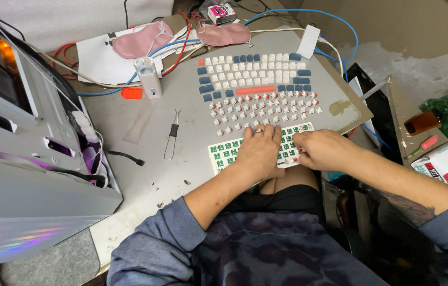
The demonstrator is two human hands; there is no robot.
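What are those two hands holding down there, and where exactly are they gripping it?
Both rest on the green keyboard circuit board: the left hand lies flat over its middle, the right hand presses near its right end. Whether the fingers pinch anything cannot be told.

Even bright overhead light, sharp, edges slightly warped.

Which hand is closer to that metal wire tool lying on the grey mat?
Left. The left hand rests on the green circuit board, just right of the wire tool. The right hand sits farther right, beyond the left.
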